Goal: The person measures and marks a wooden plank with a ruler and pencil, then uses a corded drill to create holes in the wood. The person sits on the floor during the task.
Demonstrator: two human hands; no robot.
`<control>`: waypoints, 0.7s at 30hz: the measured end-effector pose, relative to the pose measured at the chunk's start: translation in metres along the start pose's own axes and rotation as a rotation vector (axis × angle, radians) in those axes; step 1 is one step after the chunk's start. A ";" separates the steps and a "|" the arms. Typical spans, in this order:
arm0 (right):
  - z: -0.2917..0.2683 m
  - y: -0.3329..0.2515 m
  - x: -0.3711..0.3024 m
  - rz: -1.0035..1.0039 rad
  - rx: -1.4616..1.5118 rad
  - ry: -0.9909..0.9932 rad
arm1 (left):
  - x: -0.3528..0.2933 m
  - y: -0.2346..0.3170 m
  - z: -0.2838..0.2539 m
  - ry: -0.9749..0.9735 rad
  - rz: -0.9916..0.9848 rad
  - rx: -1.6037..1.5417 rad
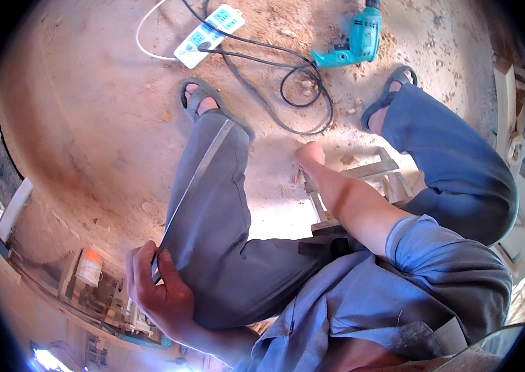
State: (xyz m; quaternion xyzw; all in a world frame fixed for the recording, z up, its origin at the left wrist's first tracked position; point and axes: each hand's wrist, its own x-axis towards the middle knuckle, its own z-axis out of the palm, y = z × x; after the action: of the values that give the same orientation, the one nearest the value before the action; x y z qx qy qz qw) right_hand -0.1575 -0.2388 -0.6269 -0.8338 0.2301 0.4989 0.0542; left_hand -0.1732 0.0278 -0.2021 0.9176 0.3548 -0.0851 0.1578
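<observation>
At the lower left, my left hand is closed round the near end of a long, thin, flat grey strip. The strip slants up along my left trouser leg, its far end close to the shin. I cannot tell whether it is wood or metal. My right arm reaches down between my knees. My right hand is closed beside a small wooden frame; its fingers are mostly hidden, and whatever they may hold does not show.
On the dusty floor ahead lie a teal power drill and a white power strip. A black cable loops between my sandalled feet. Wooden pieces line the right side. A white and orange bucket stands at the left.
</observation>
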 end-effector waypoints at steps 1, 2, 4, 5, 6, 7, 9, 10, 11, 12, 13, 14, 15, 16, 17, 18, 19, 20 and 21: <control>-0.003 -0.005 0.000 -0.006 -0.021 0.011 | 0.002 -0.003 0.000 0.007 -0.003 -0.025; -0.005 -0.002 -0.003 -0.035 -0.052 -0.028 | 0.003 -0.002 -0.003 0.002 -0.004 -0.024; -0.009 0.005 -0.011 -0.087 -0.111 -0.106 | 0.006 0.000 -0.009 -0.013 -0.003 -0.023; -0.012 0.004 -0.010 -0.034 -0.104 -0.109 | 0.008 0.002 -0.010 -0.009 0.003 -0.019; -0.019 -0.016 -0.023 -0.022 -0.118 -0.136 | -0.001 0.004 -0.017 0.015 -0.030 0.013; -0.032 -0.037 -0.014 0.025 -0.075 -0.111 | 0.012 0.003 -0.009 0.043 0.012 0.004; -0.036 -0.042 -0.013 -0.008 -0.018 -0.025 | 0.015 -0.001 -0.003 0.036 0.028 -0.068; -0.034 -0.041 -0.013 -0.030 0.002 0.011 | 0.013 -0.002 -0.006 0.033 0.026 -0.097; -0.030 -0.032 -0.004 -0.249 -0.009 0.053 | 0.013 0.002 -0.007 0.028 0.029 -0.095; -0.027 -0.022 0.004 -0.217 0.163 -0.013 | 0.014 0.005 -0.006 0.033 0.026 -0.097; -0.033 -0.033 -0.007 -0.213 0.337 -0.119 | 0.010 0.013 -0.009 0.055 0.003 -0.060; -0.056 -0.047 -0.018 -0.215 0.518 -0.185 | 0.006 0.016 -0.012 0.094 0.004 -0.060; -0.077 -0.059 -0.033 -0.278 0.767 -0.214 | 0.002 0.015 -0.014 0.116 0.064 -0.061; -0.087 -0.055 -0.032 -0.426 0.916 -0.334 | -0.003 0.013 -0.013 0.142 0.129 -0.059; -0.101 -0.059 -0.025 -0.598 1.061 -0.452 | 0.002 0.012 -0.013 0.182 0.205 -0.056; -0.128 -0.075 -0.046 -0.573 1.119 -0.477 | 0.002 0.017 -0.014 0.190 0.202 -0.037; -0.158 -0.083 -0.073 -0.540 1.182 -0.497 | 0.009 0.024 -0.012 0.237 0.234 -0.066; -0.180 -0.091 -0.094 -0.594 1.219 -0.499 | 0.014 0.032 -0.010 0.278 0.257 -0.093; -0.205 -0.099 -0.115 -0.646 1.253 -0.508 | 0.021 0.040 -0.009 0.333 0.289 -0.115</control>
State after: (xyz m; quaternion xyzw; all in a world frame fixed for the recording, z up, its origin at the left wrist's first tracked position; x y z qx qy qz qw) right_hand 0.0058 -0.1782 -0.4407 -0.5322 0.1953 0.4107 0.7141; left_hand -0.1302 0.0165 -0.1901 0.9498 0.2450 0.1112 0.1596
